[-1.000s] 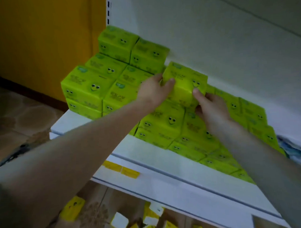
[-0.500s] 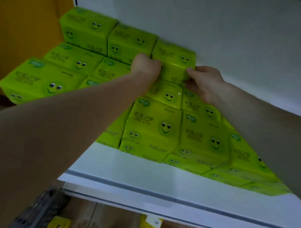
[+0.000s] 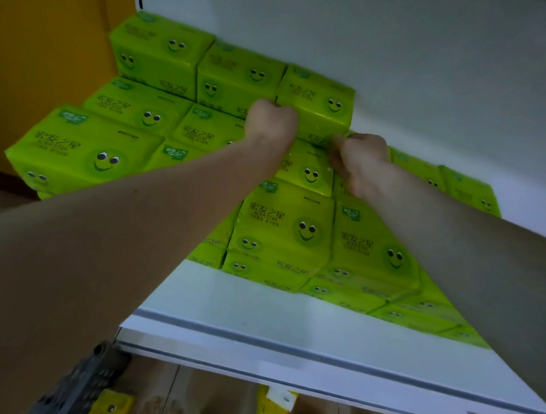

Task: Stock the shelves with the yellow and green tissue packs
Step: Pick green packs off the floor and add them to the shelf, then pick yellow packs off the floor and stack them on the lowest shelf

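Observation:
A green tissue pack [image 3: 319, 104] with a smiley face sits in the top row at the back of the white shelf [image 3: 244, 304], against the rear wall. My left hand [image 3: 270, 123] grips its left side with curled fingers. My right hand [image 3: 358, 162] holds its lower right corner from below. Several more green packs [image 3: 285, 228] are stacked in stepped rows around and under it. The fingertips of both hands are hidden behind the pack.
An orange wall [image 3: 43, 60] stands left of the shelf. Yellow tissue packs [image 3: 111, 410] lie below the shelf's front edge. A dark grey object [image 3: 77, 390] sticks up at the lower left. The white back panel [image 3: 415, 62] rises behind the stack.
Both hands have carried the green pack up and back from mid-stack to the top back row beside two others. The camera has moved closer to the shelf.

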{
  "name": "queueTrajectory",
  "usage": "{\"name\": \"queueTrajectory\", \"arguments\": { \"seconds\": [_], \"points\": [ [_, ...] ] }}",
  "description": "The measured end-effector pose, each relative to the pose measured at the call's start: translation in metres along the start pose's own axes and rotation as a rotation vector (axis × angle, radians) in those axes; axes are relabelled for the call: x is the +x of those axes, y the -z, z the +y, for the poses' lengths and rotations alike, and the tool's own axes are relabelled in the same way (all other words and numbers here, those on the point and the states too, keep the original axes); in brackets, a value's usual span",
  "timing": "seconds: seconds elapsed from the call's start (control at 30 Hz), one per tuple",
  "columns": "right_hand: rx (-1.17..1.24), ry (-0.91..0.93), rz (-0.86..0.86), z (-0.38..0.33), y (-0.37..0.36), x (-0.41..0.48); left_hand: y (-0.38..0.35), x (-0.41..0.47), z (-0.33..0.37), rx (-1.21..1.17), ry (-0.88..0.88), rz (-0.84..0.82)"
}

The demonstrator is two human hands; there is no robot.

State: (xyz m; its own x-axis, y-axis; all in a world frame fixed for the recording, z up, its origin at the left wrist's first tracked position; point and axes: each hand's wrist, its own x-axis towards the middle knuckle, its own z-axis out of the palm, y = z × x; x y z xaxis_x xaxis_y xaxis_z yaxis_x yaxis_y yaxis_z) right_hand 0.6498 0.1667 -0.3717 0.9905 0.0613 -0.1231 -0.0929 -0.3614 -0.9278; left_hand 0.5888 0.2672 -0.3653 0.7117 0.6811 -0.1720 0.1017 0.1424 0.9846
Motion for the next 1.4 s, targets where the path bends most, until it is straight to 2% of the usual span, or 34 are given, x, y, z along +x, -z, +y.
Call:
{"name": "queueTrajectory", "arguments": {
  "seconds": [0.13,0.27,0.4,0.7,0.9,1.17,1.4],
  "points": [
    [0.159,0.018,0.052,-0.003,0.01,-0.03,-0.001,-0.031,0.009,-0.04,-0.092,-0.027],
    [0.292,0.085,-0.012,0.001,0.034,-0.084,0.005,-0.082,0.008,-0.061,-0.157,-0.179],
    [0.366,0.049,-0.029,0.021,0.06,-0.136,0.013,-0.133,-0.003,-0.043,-0.199,-0.308],
    [0.397,-0.088,-0.054,0.093,0.113,-0.233,0.028,-0.228,-0.064,-0.077,0.014,-0.468],
    [0.345,-0.199,0.003,0.164,0.151,-0.274,0.034,-0.277,-0.143,0.1,0.154,-0.509],
    [0.362,-0.358,0.099,0.284,0.185,-0.288,0.052,-0.296,-0.244,0.343,0.323,-0.415],
    [0.363,-0.519,0.144,0.369,0.178,-0.287,0.064,-0.299,-0.305,0.523,0.405,-0.387]
  ]
}}
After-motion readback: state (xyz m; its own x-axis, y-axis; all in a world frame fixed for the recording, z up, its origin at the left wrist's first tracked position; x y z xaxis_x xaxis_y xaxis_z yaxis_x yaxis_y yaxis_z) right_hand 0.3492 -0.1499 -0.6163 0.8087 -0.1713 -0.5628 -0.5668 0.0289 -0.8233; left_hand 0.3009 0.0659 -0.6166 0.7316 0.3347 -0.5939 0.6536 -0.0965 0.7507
